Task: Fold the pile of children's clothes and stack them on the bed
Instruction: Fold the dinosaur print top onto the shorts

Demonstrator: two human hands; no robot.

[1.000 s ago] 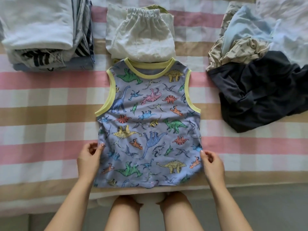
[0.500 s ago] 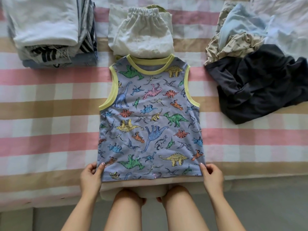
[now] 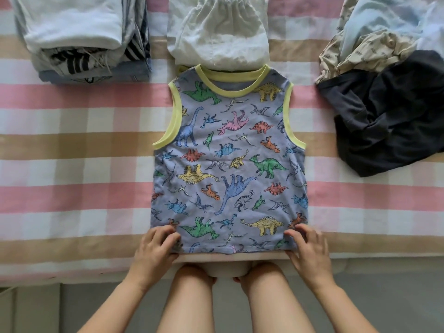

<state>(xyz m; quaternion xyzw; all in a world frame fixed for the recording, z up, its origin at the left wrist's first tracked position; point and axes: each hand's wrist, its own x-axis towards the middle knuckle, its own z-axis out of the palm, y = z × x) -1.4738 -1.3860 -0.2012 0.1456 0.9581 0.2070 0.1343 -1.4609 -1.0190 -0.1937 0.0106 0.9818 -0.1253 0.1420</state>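
Where the middle of the frame is, a dinosaur top point(image 3: 228, 164) is laid flat on the bed point(image 3: 72, 164), with its yellow neck band toward the top of the frame and its bottom edge near the bed's front edge. Its lower left corner is pinched by the left hand point(image 3: 153, 246), whose fingers are curled over the cloth. Its lower right corner is pinched the same way by the right hand point(image 3: 307, 248), with the thumb at the bottom edge. Just above the neck band, folded white shorts point(image 3: 218, 37) are seen, touching the top. At the upper left, a stack of folded clothes point(image 3: 79, 37) is piled, well apart from the top. At the upper right, loose clothes are heaped: a dark piece point(image 3: 389, 111) lowest, with a beige printed piece point(image 3: 360, 54) and a pale blue piece point(image 3: 374, 20) above it. Two bare knees point(image 3: 192, 296) are seen at the bottom, between the arms.
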